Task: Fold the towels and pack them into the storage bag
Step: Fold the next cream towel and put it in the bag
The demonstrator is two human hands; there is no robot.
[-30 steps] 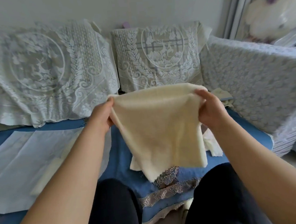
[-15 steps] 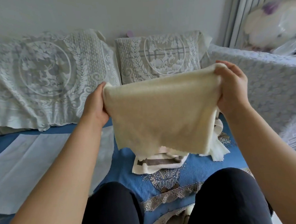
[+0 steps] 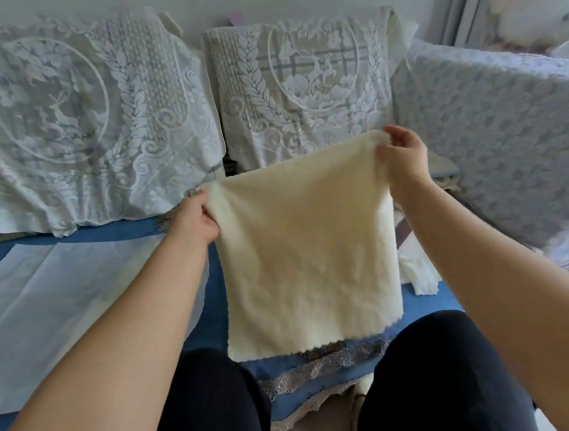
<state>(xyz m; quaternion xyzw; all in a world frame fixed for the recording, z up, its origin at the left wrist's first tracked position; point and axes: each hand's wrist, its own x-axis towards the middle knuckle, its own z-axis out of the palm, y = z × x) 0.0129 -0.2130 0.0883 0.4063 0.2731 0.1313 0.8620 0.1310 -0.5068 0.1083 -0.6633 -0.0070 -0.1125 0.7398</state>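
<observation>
One cream towel (image 3: 306, 247) is hanging in the air at frame centre, above the blue sofa seat (image 3: 216, 319) and in front of the person's knees. It is hanging flat, face toward the camera. Its top edge is running from 9 o'clock up toward 2 o'clock, so the right corner is sitting higher than the left. Long axis is looking roughly vertical, top edge to scalloped bottom hem at 6 o'clock, though the towel is close to square, so hard to say for sure.

L hand (image 3: 195, 217) is gripping the top-left corner, fingers curled into the cloth. R hand (image 3: 402, 156) is pinching the top-right corner betw. thumb and fingertips, raised higher than the L.

Storage bag (image 3: 81, 294), one, white and translucent, is lying flat on the seat at 9 o'clock, well left of the towel, partly under the L forearm.

More white cloth (image 3: 419, 270) is lying on the seat at 3 o'clock, just behind the hanging towel's right edge; count can't be told, mostly hidden.

Two lace-covered back cushions are standing at 11 (image 3: 81, 121) and 12 o'clock (image 3: 302, 87). One lace-covered armrest (image 3: 505, 142) is sitting at 2 o'clock.
</observation>
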